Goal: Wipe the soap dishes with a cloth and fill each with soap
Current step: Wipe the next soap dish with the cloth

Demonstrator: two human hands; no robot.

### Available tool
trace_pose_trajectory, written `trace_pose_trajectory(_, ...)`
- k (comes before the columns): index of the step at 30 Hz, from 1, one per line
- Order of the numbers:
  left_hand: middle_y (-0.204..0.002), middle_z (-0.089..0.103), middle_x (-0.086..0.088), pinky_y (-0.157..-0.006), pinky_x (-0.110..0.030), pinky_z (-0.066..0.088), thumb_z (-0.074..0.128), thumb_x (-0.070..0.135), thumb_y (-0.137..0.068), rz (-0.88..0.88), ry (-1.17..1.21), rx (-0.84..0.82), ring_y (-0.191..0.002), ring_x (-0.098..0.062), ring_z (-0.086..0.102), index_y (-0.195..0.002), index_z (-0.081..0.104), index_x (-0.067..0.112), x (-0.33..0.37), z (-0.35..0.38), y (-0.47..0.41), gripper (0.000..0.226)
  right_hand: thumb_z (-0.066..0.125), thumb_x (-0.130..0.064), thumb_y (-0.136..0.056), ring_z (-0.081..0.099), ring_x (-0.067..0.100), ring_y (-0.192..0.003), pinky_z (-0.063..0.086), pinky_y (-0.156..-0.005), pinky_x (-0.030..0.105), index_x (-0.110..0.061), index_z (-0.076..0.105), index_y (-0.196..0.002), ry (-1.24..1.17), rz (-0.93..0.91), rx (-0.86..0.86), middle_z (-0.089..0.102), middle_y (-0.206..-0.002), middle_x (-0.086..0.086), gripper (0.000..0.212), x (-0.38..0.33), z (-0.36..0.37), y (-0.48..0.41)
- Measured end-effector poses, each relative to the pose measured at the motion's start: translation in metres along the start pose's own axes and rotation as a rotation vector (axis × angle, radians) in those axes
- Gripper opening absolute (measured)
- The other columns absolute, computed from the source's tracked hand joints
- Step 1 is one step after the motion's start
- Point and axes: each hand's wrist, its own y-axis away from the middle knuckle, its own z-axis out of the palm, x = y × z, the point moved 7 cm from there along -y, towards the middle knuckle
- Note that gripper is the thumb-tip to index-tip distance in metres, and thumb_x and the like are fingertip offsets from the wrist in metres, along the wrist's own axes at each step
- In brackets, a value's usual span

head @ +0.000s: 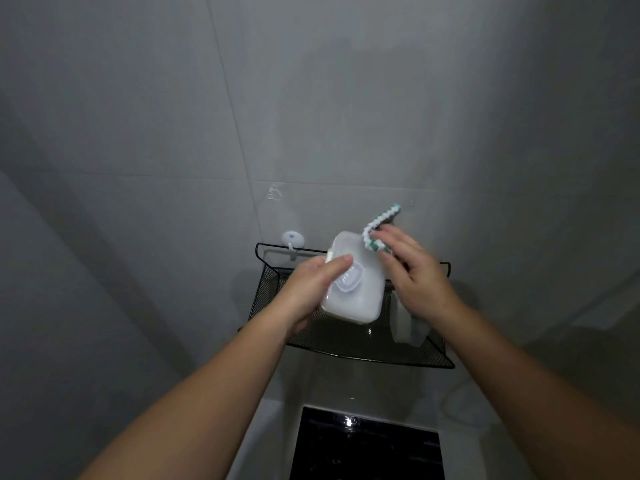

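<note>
A translucent white soap dish (360,299) with a raised oval insert is tilted up in front of the wall. My left hand (311,285) grips its left edge, thumb laid across the top. My right hand (412,271) holds a green-and-white cloth (377,230) at the dish's upper right corner, fingers mostly straight over the cloth. One end of the cloth sticks up past my fingers. Most of the cloth is hidden under my palm.
A black mesh wall shelf (349,344) hangs just under my hands, with another pale object (405,327) standing in it at the right. A white wall hook (292,240) sits left of the shelf. Below is a glossy black surface (367,448). Grey tiles surround everything.
</note>
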Motion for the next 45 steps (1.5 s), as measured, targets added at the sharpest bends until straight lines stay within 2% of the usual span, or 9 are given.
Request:
trace_pose_trajectory(3, -0.107, 0.07, -0.017, -0.087, -0.041, 0.052, 0.048, 0.038, -0.098, 0.015, 0.085, 0.026, -0.095, -0.027, 0.068, -0.112, 0.064, 0.007, 0.003, 0.005, -0.002, 0.037, 0.049, -0.022, -0.094, 0.033, 0.002, -0.133, 0.019, -0.108, 0.007, -0.018, 0.057, -0.13, 0.087, -0.04, -0.06, 0.041, -0.144, -0.001, 0.038, 0.001, 0.014, 0.01)
trace_pose_trajectory(6, -0.112, 0.069, -0.017, -0.096, -0.047, 0.05, 0.03, 0.037, -0.103, 0.004, 0.152, 0.062, -0.106, -0.029, 0.066, -0.113, 0.061, 0.012, 0.002, 0.008, -0.002, 0.042, 0.046, -0.024, -0.096, 0.026, 0.016, -0.141, 0.015, -0.114, 0.018, -0.02, 0.051, -0.135, 0.111, -0.028, -0.1, 0.035, -0.15, 0.002, 0.04, -0.001, 0.027, 0.012)
trace_pose_trajectory(8, -0.112, 0.067, -0.02, -0.097, -0.05, 0.049, 0.028, 0.032, -0.105, 0.005, 0.198, 0.095, -0.106, -0.032, 0.065, -0.107, 0.061, 0.012, 0.004, 0.007, -0.003, 0.039, 0.042, -0.028, -0.096, 0.023, 0.026, -0.143, 0.013, -0.117, 0.028, -0.021, 0.048, -0.137, 0.14, -0.052, -0.138, 0.033, -0.149, -0.002, 0.042, -0.005, 0.036, 0.016)
trace_pose_trajectory(19, -0.103, 0.067, -0.021, -0.093, -0.047, 0.05, 0.03, 0.022, -0.105, -0.016, 0.178, 0.048, -0.093, -0.029, 0.066, -0.104, 0.058, 0.009, 0.001, 0.009, -0.006, 0.03, 0.043, -0.025, -0.099, 0.018, 0.021, -0.143, 0.002, -0.111, 0.007, -0.023, 0.046, -0.138, 0.124, -0.049, -0.14, 0.027, -0.147, -0.01, 0.04, -0.001, 0.041, 0.018)
trace_pose_trajectory(24, -0.106, 0.066, -0.023, -0.088, -0.043, 0.052, 0.03, 0.021, -0.105, -0.014, 0.251, 0.074, -0.091, -0.028, 0.065, -0.11, 0.055, 0.005, 0.004, 0.008, -0.009, 0.03, 0.039, -0.031, -0.095, 0.011, 0.026, -0.145, 0.007, -0.116, 0.029, -0.027, 0.04, -0.141, 0.115, 0.003, -0.189, 0.021, -0.151, -0.008, 0.046, 0.0, 0.044, 0.004)
trace_pose_trajectory(28, -0.105, 0.066, -0.025, -0.081, -0.046, 0.055, 0.027, 0.025, -0.105, -0.025, 0.28, 0.131, -0.088, -0.031, 0.067, -0.107, 0.055, 0.007, 0.006, -0.005, -0.014, 0.034, 0.042, -0.026, -0.097, 0.013, 0.016, -0.143, 0.005, -0.112, 0.01, -0.028, 0.035, -0.14, 0.081, -0.106, -0.164, 0.022, -0.147, -0.018, 0.044, -0.01, 0.051, 0.034)
trace_pose_trajectory(34, -0.098, 0.069, -0.02, -0.082, -0.048, 0.055, 0.028, 0.028, -0.105, -0.041, 0.315, 0.144, -0.087, -0.031, 0.069, -0.106, 0.056, 0.009, 0.006, -0.009, -0.016, 0.033, 0.045, -0.019, -0.098, 0.02, -0.008, -0.139, 0.014, -0.11, 0.007, -0.017, 0.045, -0.137, -0.009, -0.163, -0.122, 0.029, -0.145, -0.016, 0.039, -0.001, 0.045, 0.051)
trace_pose_trajectory(41, -0.099, 0.072, -0.016, -0.085, -0.047, 0.055, 0.035, 0.035, -0.102, -0.145, 0.254, 0.017, -0.092, -0.029, 0.069, -0.11, 0.06, 0.006, 0.002, -0.005, -0.012, 0.039, 0.049, -0.019, -0.098, 0.06, 0.002, -0.105, 0.049, -0.096, 0.025, -0.024, 0.053, -0.131, -0.407, 0.459, 0.255, 0.062, -0.124, -0.002, 0.034, 0.041, 0.01, 0.038)
trace_pose_trajectory(45, -0.101, 0.071, -0.017, -0.082, -0.041, 0.057, 0.036, 0.036, -0.102, -0.199, 0.203, -0.11, -0.089, -0.027, 0.069, -0.114, 0.061, 0.003, -0.002, 0.007, -0.006, 0.043, 0.053, -0.03, -0.095, 0.069, 0.021, -0.08, 0.056, -0.069, 0.032, -0.013, 0.065, -0.109, -0.83, 0.677, 0.116, 0.071, -0.094, 0.011, 0.025, 0.034, 0.014, 0.025)
